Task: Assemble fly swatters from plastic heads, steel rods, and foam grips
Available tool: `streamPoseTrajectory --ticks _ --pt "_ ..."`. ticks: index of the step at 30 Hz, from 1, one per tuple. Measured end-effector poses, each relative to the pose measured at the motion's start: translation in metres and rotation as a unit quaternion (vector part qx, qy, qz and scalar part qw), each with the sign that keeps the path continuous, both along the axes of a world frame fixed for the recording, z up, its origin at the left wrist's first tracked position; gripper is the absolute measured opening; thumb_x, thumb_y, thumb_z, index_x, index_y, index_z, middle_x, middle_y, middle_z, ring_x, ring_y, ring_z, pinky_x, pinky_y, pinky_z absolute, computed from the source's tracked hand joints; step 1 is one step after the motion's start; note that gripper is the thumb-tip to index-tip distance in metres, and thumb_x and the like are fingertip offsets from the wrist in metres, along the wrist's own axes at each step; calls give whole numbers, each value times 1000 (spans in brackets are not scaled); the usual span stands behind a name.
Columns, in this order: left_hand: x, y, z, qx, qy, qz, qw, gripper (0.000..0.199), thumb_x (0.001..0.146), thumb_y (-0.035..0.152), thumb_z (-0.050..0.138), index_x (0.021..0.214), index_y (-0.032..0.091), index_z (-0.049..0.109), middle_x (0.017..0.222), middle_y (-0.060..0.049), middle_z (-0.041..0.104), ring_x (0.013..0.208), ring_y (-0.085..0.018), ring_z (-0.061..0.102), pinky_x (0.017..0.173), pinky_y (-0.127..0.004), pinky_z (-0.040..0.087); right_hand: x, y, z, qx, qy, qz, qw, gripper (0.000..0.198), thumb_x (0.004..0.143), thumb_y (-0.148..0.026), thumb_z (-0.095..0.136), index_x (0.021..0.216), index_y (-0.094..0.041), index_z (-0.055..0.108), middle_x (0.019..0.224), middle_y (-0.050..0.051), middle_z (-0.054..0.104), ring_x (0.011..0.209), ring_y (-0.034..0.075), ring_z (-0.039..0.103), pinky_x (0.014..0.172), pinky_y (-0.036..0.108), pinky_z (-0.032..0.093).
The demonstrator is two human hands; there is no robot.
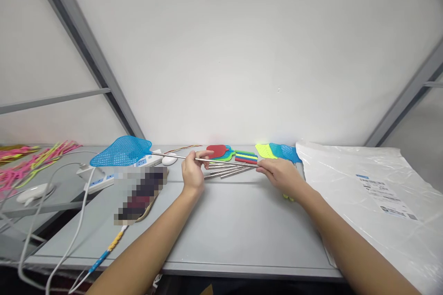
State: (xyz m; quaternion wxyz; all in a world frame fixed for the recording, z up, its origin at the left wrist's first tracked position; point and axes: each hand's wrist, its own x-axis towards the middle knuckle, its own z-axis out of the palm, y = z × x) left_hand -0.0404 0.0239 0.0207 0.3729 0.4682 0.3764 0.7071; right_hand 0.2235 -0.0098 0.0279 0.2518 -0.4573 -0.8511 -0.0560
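"One blue fly swatter (122,152) is in your hands, its flat head left of the frame's middle. Which step would you say this is?"

"Handling the metal rod (228,162), I'd judge: perhaps drawing it out or checking its length. Your left hand (194,174) is curled round it near the centre; your right hand (282,175), right of centre, pinches its far end."

"And what does your next move call for?"

"Probably keeping both grips in line, so you don't bend the thin shaft."

"How does it look to you?"

"Bright blue, finely perforated, broad and tapering to a neck. Your rod is silvery and straight, and seems thicker between your hands, so it may be telescopic."

"What lies around it?"

"Just beyond your hands, loose metal rods (231,172) and coloured handles (246,158), with a red swatter head (218,150) beside them. Farther out, you have a power strip (142,162) at left and a white plastic bag (332,184) filling the lower right."
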Motion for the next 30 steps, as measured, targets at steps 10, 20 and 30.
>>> streamPoseTrajectory --ticks 10,20,30 --pt "18 -16 -10 -62 92 -163 980 56 92 50 31 93 11 71 58 -3 56 53 -14 48 54 -28 39 -7 -3 -4 44 -14 -34 998 24 97 -38 44 91 -21 59 83 3 68 71 16 58 59 27 27" --pt "27 -24 -18 -61 108 -86 989 46 91 43 38 65 15 64 40 1 44 53 -15 49 60 -28 39 -29 -8 -11 91 -43 -31 994 35 98 -39 40 77 -20 61 70 0 64 59 13 52 54 27 19" --pt "14 -13 -4 -61 87 -73 992 47 92 47 31 70 17 60 44 3 40 45 -12 36 48 -26 29 -4 -1 -4 92 -47 -57 993 39 99 -40 36 74 -20 59 67 1 63 60 13 51 53 28 17"
